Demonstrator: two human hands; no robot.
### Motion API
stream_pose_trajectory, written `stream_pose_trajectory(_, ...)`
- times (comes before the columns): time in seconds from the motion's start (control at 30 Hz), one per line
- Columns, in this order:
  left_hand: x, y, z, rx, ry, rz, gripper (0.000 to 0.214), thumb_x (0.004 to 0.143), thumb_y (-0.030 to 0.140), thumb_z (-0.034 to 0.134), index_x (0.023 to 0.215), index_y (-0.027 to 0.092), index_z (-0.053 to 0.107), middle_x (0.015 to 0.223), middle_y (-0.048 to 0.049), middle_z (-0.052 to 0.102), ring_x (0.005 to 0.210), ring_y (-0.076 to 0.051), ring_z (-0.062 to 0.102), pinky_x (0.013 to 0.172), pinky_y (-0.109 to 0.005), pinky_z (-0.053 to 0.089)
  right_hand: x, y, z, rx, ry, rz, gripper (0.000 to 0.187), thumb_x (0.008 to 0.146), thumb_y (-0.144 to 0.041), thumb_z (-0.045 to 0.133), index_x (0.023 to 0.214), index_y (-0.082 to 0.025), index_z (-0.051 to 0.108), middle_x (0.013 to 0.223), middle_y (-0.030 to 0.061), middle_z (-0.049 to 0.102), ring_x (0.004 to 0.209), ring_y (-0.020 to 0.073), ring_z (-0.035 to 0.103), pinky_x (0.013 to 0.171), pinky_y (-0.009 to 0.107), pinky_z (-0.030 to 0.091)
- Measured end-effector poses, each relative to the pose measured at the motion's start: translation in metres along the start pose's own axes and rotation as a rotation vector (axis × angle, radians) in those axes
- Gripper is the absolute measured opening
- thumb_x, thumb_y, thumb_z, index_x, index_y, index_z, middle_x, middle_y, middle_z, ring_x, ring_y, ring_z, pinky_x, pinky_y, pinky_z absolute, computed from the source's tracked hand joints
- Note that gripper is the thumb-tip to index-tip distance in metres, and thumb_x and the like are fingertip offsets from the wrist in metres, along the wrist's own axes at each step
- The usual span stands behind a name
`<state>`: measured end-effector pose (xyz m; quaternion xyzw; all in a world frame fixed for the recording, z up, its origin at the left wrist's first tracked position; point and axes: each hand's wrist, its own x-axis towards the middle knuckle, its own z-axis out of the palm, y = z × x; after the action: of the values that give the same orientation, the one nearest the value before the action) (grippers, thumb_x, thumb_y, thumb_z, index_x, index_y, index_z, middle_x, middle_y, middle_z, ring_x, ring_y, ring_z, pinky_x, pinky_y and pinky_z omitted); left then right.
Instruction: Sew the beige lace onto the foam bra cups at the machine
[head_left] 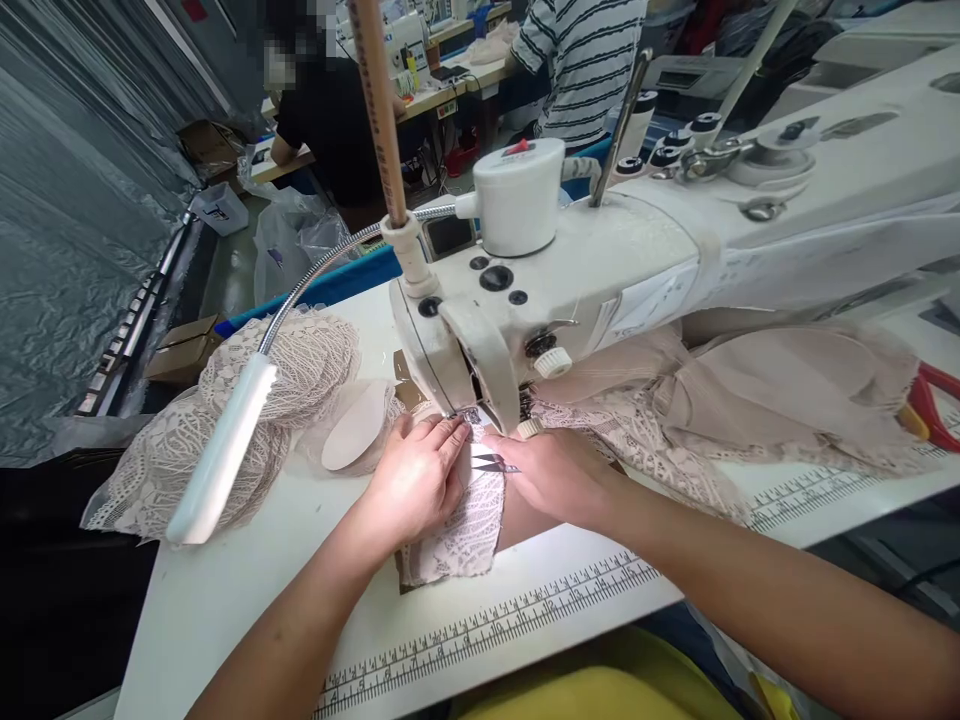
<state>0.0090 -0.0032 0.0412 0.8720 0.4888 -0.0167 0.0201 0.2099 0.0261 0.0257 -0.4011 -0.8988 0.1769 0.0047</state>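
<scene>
Under the sewing machine head [480,370], a piece of pale pink lace fabric [461,540] lies on the table. My left hand [420,470] rests over its left side, fingers lying flat and close together near the needle area. From the other side, my right hand [551,475] is closed around small thread snips [495,464]; their two pointed blades stick out to the left, slightly apart, above the lace. Most of the snips is hidden in the palm. The right fingertips are beside the presser foot, which is partly covered.
Stacked lace pieces [281,370] and a lamp [225,450] on a bendy neck stand at the left. Beige cups and lace [750,390] lie right, near red-handled scissors [937,405]. A printed ruler [480,635] runs along the front edge. Two people sit beyond the machine.
</scene>
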Motion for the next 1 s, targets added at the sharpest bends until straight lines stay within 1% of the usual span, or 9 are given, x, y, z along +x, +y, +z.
stream_pose_trajectory(0.1, 0.003, -0.006, 0.003, 0.007, -0.018, 0.001, 0.045, 0.077, 0.019, 0.046, 0.119, 0.012, 0.059, 0.103, -0.0157, 0.067, 0.099, -0.032, 0.057, 0.095, -0.052, 0.034, 0.001, 0.000, 0.005, -0.013, 0.033, 0.000, 0.040, 0.085, -0.020, 0.045, 0.121, -0.026, 0.060, 0.074, 0.0054, 0.069, 0.060, 0.0186, 0.059, 0.047, 0.028, 0.021)
stream_pose_trajectory(0.17, 0.005, -0.010, 0.004, 0.007, -0.029, 0.010, 0.043, 0.076, 0.020, 0.046, 0.116, 0.012, 0.061, 0.102, -0.0155, 0.067, 0.099, -0.032, 0.057, 0.095, -0.053, 0.034, 0.001, 0.000, 0.009, -0.020, 0.053, -0.003, 0.041, 0.085, -0.020, 0.044, 0.122, -0.026, 0.060, 0.076, 0.0055, 0.069, 0.059, 0.0183, 0.058, 0.047, 0.028, 0.021)
stream_pose_trajectory(0.3, 0.006, -0.017, 0.004, 0.002, -0.024, 0.054, 0.044, 0.075, 0.018, 0.046, 0.116, 0.013, 0.061, 0.107, -0.0146, 0.066, 0.102, -0.032, 0.056, 0.097, -0.055, 0.032, 0.000, 0.001, 0.010, -0.020, 0.073, -0.016, 0.041, 0.085, -0.019, 0.043, 0.123, -0.025, 0.060, 0.079, 0.0059, 0.070, 0.060, 0.0185, 0.059, 0.048, 0.028, 0.022)
stream_pose_trajectory(0.43, 0.002, -0.018, 0.005, 0.015, 0.052, 0.099, 0.045, 0.078, 0.013, 0.045, 0.121, 0.011, 0.057, 0.116, -0.0155, 0.064, 0.109, -0.032, 0.054, 0.100, -0.056, 0.030, -0.001, 0.001, 0.004, 0.004, 0.039, -0.031, 0.040, 0.084, -0.020, 0.046, 0.121, -0.025, 0.060, 0.083, 0.0054, 0.070, 0.063, 0.0185, 0.060, 0.049, 0.028, 0.023)
stream_pose_trajectory(0.53, -0.002, -0.015, 0.010, 0.001, 0.121, 0.154, 0.043, 0.083, 0.009, 0.041, 0.124, 0.011, 0.054, 0.117, -0.0151, 0.064, 0.111, -0.030, 0.055, 0.101, -0.056, 0.029, -0.001, 0.001, 0.002, 0.006, 0.035, -0.035, 0.035, 0.084, -0.020, 0.044, 0.113, -0.024, 0.063, 0.083, 0.0049, 0.070, 0.062, 0.0180, 0.059, 0.049, 0.029, 0.023)
stream_pose_trajectory(0.63, -0.004, -0.014, 0.016, -0.071, 0.163, 0.200, 0.037, 0.089, 0.015, 0.040, 0.122, 0.010, 0.056, 0.112, -0.0157, 0.066, 0.107, -0.028, 0.058, 0.101, -0.053, 0.032, 0.000, 0.001, 0.005, -0.003, 0.037, -0.041, 0.031, 0.086, -0.020, 0.043, 0.108, -0.023, 0.064, 0.081, 0.0039, 0.070, 0.061, 0.0171, 0.058, 0.049, 0.029, 0.022)
stream_pose_trajectory(0.77, -0.002, -0.017, 0.022, -0.155, 0.212, 0.205, 0.037, 0.090, 0.028, 0.044, 0.120, 0.011, 0.058, 0.110, -0.0165, 0.066, 0.105, -0.028, 0.058, 0.097, -0.050, 0.038, 0.001, 0.001, 0.011, -0.038, 0.060, -0.044, 0.036, 0.084, -0.021, 0.045, 0.117, -0.024, 0.060, 0.085, 0.0028, 0.071, 0.060, 0.0172, 0.059, 0.048, 0.028, 0.022)
stream_pose_trajectory(0.9, 0.001, -0.024, 0.023, -0.171, 0.214, 0.181, 0.032, 0.090, 0.027, 0.045, 0.111, 0.011, 0.063, 0.107, -0.0163, 0.066, 0.105, -0.029, 0.058, 0.097, -0.050, 0.038, 0.003, -0.001, 0.013, -0.092, 0.068, -0.018, 0.043, 0.083, -0.020, 0.046, 0.124, -0.024, 0.057, 0.094, 0.0048, 0.072, 0.062, 0.0186, 0.061, 0.048, 0.029, 0.025)
stream_pose_trajectory(1.0, 0.002, -0.027, 0.025, -0.161, 0.196, 0.132, 0.031, 0.091, 0.028, 0.043, 0.108, 0.012, 0.064, 0.112, -0.0171, 0.065, 0.108, -0.029, 0.057, 0.100, -0.051, 0.036, 0.004, -0.003, 0.013, -0.095, 0.039, 0.010, 0.046, 0.083, -0.020, 0.046, 0.128, -0.024, 0.054, 0.098, 0.0069, 0.072, 0.065, 0.0187, 0.062, 0.050, 0.027, 0.031)
